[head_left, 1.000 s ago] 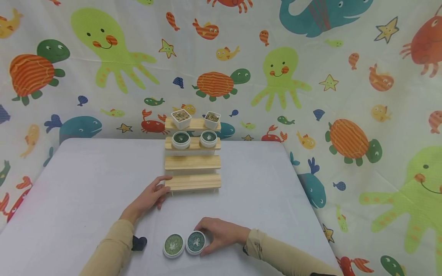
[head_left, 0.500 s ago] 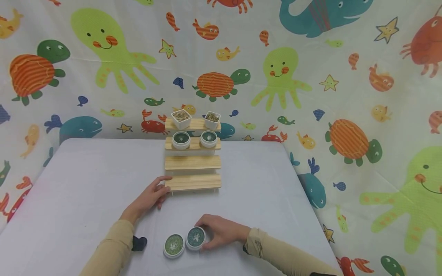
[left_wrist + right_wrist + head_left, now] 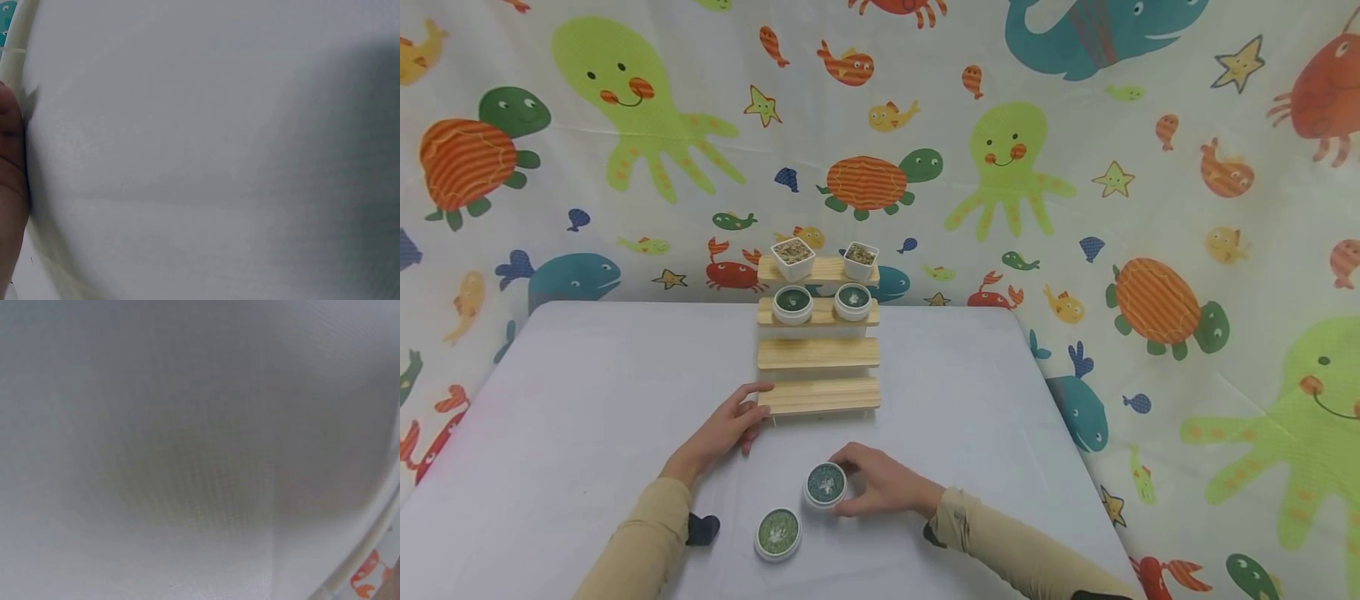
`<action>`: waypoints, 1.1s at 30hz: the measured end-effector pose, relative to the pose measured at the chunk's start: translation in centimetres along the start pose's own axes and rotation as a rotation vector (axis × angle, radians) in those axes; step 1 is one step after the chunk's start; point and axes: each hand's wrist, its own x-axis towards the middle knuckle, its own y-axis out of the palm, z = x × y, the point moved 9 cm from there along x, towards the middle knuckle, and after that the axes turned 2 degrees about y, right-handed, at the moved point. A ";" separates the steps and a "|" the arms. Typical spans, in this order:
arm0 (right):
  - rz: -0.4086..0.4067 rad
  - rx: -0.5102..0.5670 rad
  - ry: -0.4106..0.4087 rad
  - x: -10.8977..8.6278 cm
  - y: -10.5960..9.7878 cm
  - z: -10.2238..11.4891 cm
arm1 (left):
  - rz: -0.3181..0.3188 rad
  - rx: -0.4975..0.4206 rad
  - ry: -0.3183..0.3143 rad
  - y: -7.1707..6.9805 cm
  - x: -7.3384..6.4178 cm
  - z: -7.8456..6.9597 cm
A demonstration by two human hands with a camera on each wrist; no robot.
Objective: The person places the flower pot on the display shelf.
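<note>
My right hand holds a small round white pot with speckled dark blue-green contents, thumb and fingers on its right side. A similar pot with lighter green contents sits on the table just in front of it, to the left. At the left end of a stepped wooden display rack, my left hand grips the lowest step. In the left wrist view only a sliver of that hand shows at the edge. The right wrist view is mostly blurred white cloth.
On the rack's top step stand two square white pots with brownish bits. Two round dark-green pots occupy the step below. A white cloth covers the table, and a sea-animal curtain hangs behind.
My right hand has moved the dark blue-green pot forward, away from the light green one beside it. My left hand has stayed at the rack.
</note>
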 end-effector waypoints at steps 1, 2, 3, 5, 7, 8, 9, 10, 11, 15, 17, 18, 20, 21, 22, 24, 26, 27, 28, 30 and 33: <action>-0.015 0.015 0.015 0.1 -0.2 0.0 | -0.001 0.000 -0.003 0.0 0.1 0.1; -0.031 0.020 0.025 0.1 -0.5 0.0 | -0.001 -0.001 -0.003 0.0 0.1 0.1; -0.046 0.032 0.040 0.2 -0.7 0.0 | -0.003 0.001 -0.005 -0.1 0.1 0.2; -0.071 0.044 0.066 0.3 -1.1 -0.1 | -0.005 0.004 -0.007 -0.1 0.2 0.2; -0.092 0.056 0.087 0.4 -1.4 -0.3 | -0.005 0.011 -0.007 -0.1 0.2 0.2; -0.101 0.056 0.093 0.4 -1.6 -0.4 | -0.007 0.011 -0.006 -0.1 0.2 0.1; -0.110 0.062 0.100 0.5 -1.7 -0.5 | -0.008 0.013 -0.004 -0.1 0.1 0.1; -0.119 0.061 0.099 0.5 -1.8 -0.5 | -0.007 0.014 -0.001 -0.1 0.1 0.0; -0.128 0.061 0.100 0.5 -1.9 -0.5 | -0.006 0.014 0.004 -0.1 0.1 -0.1; -0.163 0.064 0.100 0.6 -2.5 -0.5 | -0.009 0.004 0.008 0.0 0.0 -0.2; -0.175 0.061 0.106 0.7 -2.8 -0.4 | -0.005 0.002 0.007 0.0 0.0 -0.2; -0.181 0.059 0.104 0.8 -3.0 -0.4 | -0.004 0.001 0.004 0.0 0.0 -0.2; -0.191 0.051 0.102 0.9 -3.3 -0.4 | -0.004 0.000 0.002 0.0 0.0 -0.1; -0.199 0.051 0.099 1.0 -3.5 -0.4 | -0.006 0.004 0.002 0.1 0.0 -0.1; -0.207 0.050 0.089 1.1 -3.7 -0.4 | -0.008 0.007 0.005 0.0 0.0 -0.1; -0.225 0.056 0.071 1.3 -4.2 -0.3 | -0.016 0.007 0.010 -0.1 0.1 -0.2; -0.241 0.057 0.055 1.5 -4.6 -0.1 | -0.019 0.005 0.016 -0.2 0.2 -0.3; -0.249 0.058 0.054 1.6 -4.8 -0.1 | -0.017 0.005 0.017 -0.2 0.2 -0.4; -0.256 0.055 0.057 1.7 -5.0 -0.1 | -0.015 0.002 0.017 -0.2 0.1 -0.4; -0.266 0.057 0.077 1.8 -5.2 -0.1 | -0.008 -0.001 0.012 -0.1 0.1 -0.4; -0.285 0.065 0.105 1.9 -5.5 -0.2 | -0.001 -0.003 0.003 0.1 -0.1 -0.3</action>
